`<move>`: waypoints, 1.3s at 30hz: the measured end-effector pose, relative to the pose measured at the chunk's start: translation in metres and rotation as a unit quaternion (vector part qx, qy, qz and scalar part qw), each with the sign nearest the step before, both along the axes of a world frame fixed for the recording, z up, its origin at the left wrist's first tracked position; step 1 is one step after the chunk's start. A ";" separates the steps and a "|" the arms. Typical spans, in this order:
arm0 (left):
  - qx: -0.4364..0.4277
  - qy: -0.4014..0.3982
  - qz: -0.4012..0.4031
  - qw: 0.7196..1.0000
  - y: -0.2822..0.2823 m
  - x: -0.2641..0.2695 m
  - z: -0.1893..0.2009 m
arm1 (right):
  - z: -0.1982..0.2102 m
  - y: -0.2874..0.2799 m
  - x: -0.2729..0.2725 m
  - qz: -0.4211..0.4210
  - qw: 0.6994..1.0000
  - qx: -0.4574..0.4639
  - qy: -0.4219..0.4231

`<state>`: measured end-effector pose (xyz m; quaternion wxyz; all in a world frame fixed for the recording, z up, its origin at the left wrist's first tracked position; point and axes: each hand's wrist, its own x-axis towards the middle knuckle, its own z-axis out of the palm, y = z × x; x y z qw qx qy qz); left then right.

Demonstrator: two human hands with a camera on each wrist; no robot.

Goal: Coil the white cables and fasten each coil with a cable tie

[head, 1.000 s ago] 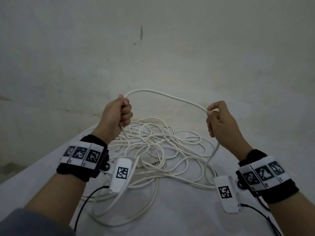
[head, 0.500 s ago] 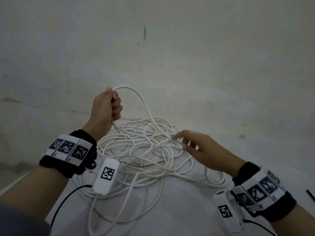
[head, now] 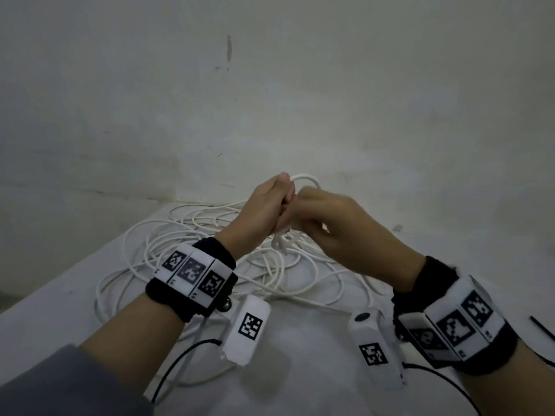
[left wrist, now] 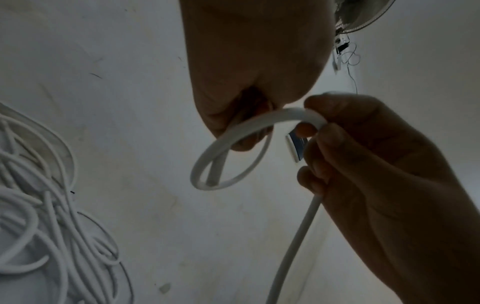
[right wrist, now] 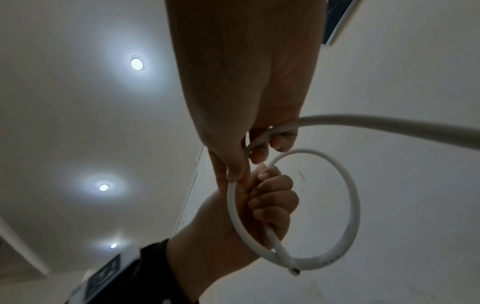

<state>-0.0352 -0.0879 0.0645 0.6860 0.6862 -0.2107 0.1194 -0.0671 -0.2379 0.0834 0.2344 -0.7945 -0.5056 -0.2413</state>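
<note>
The left hand and the right hand are raised together above the bench, fingers touching; both are curled round the same white cable. In the right wrist view the left hand is fisted on the cable near its cut end, and the first loop stands out from that fist as a small ring; the right hand pinches the running length where the ring closes. The loose cable pile lies on the bench below and toward 10 o'clock of the hands; the running length drops from the right hand toward 6 o'clock in the left wrist view. Governing relation: the ring's plane is roughly upright and the feed comes from below, so the right hand, nearer the slack, is judged the one to draw the next turn while the left hand anchors. A thin black strip, possibly a cable tie, lies at 4 o'clock near the right wrist; no coil is fastened yet.
</note>
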 end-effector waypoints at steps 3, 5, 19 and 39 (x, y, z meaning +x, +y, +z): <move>-0.017 0.022 -0.037 0.999 -0.010 -0.004 -0.002 | 0.006 -0.008 0.006 -0.058 0.995 0.079 -0.029; -0.028 0.025 -0.069 0.997 -0.015 -0.006 -0.001 | 0.007 -0.014 0.011 -0.086 0.986 0.132 -0.050; -0.138 0.092 -0.179 0.970 -0.023 0.009 -0.010 | -0.013 -0.020 0.053 -0.192 0.940 0.282 0.022; -0.377 0.075 -0.106 0.917 -0.002 0.063 -0.017 | -0.053 -0.053 0.091 -0.220 0.963 0.011 0.157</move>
